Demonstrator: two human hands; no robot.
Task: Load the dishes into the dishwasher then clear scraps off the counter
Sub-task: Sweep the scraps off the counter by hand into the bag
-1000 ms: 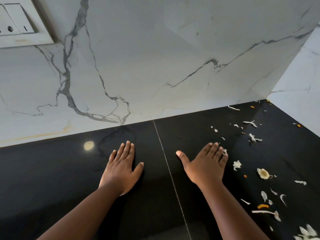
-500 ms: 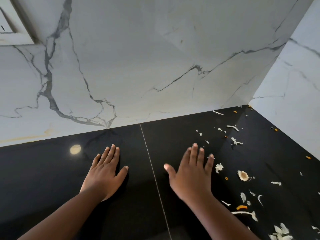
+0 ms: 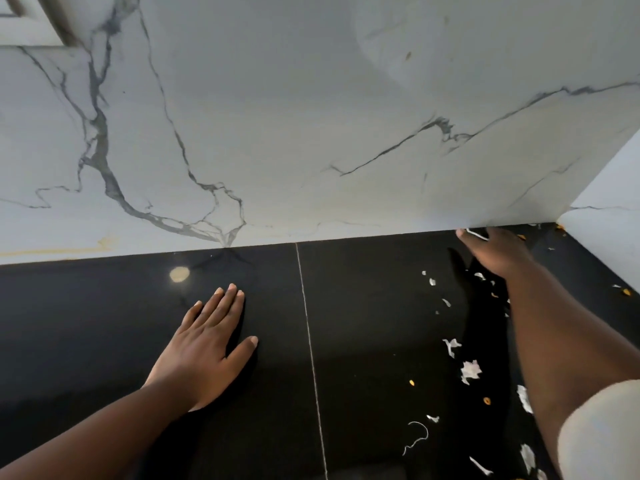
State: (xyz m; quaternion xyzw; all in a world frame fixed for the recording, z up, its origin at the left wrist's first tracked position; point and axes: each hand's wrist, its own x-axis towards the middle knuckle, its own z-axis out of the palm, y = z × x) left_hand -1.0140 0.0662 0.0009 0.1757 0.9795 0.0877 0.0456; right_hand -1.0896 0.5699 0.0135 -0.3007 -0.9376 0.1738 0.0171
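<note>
Right hand [image 3: 498, 252] reaching open to back edge of shiny black stone counter [image 3: 374, 306]; left hand [image 3: 204, 355] lying flat, holding nothing. Sweeping arm risks flicking small white and orange food scraps [image 3: 469, 371] over front edge.

Open black counter [image 3: 363, 323] between left hand [image 3: 204, 355] and right hand [image 3: 498, 254]. Hemmed behind by marble wall [image 3: 311, 133], at right by side wall [image 3: 609, 223]. Littered with scraps [image 3: 470, 370] toward the right.

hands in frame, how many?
2. Left hand flat on the black counter, left of the seam. Right hand reaches to the back wall among scraps.
</note>
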